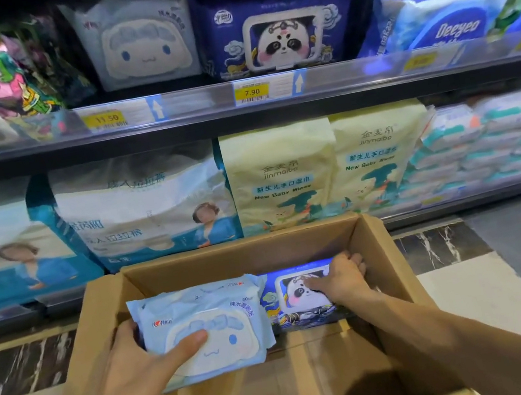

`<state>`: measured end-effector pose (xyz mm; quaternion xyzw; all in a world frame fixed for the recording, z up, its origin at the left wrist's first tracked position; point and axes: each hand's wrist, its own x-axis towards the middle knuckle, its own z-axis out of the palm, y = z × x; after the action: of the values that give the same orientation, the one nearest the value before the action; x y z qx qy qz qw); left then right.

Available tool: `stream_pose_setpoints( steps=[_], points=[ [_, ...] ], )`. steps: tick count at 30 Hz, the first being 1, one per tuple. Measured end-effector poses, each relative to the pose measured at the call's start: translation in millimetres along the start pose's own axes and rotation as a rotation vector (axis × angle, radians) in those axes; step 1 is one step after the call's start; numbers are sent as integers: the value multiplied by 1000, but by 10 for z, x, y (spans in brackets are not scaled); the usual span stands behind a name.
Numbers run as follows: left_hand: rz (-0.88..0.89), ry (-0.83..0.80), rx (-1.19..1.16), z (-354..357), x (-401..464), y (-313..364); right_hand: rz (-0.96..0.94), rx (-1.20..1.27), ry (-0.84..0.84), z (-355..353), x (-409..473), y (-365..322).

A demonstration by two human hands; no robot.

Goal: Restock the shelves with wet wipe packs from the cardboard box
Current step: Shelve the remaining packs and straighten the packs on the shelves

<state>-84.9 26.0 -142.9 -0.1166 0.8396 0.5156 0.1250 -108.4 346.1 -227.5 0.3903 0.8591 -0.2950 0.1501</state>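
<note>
Pale blue pack (202, 329) is pinched in my left hand (136, 369), thumb on top, lifted clear of the cardboard box (104, 308), while my right hand (339, 279) curls round the navy panda pack (291, 300) inside it, so both can go up to the matching shelf (234, 97) rows above my hands.

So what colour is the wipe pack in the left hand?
Light blue, with a white cartoon-face lid; the head view shows the light blue wipe pack in the left hand.

A shop aisle: two stocked shelves (238, 119) carry rows of wet wipe packs (279, 37) and nappy bags (146, 207), with yellow price tags (251, 92) along the upper shelf's front edge, above a tiled floor (499, 294).
</note>
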Motion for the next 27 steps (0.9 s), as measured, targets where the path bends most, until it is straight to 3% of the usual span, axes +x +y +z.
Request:
stream_pose_setpoints(
  steps=[5,9,13,16,22,27],
  points=[
    [0,-28,-70,21,-79,90,91,165,-231,124,-19,178],
    [-5,-68,-127,-29,-94,82,69,300,-300,732,1010,839],
    [4,-82,-152,-77,-145,132,63,467,-488,3,-67,301],
    [-3,-69,-172,-103,-214,185,69,558,-586,-129,-186,295],
    [40,-32,-191,-205,-320,208,173,681,-611,-111,-332,339],
    [36,-38,-235,-297,-411,264,94,716,-619,-52,-444,444]
  ],
)
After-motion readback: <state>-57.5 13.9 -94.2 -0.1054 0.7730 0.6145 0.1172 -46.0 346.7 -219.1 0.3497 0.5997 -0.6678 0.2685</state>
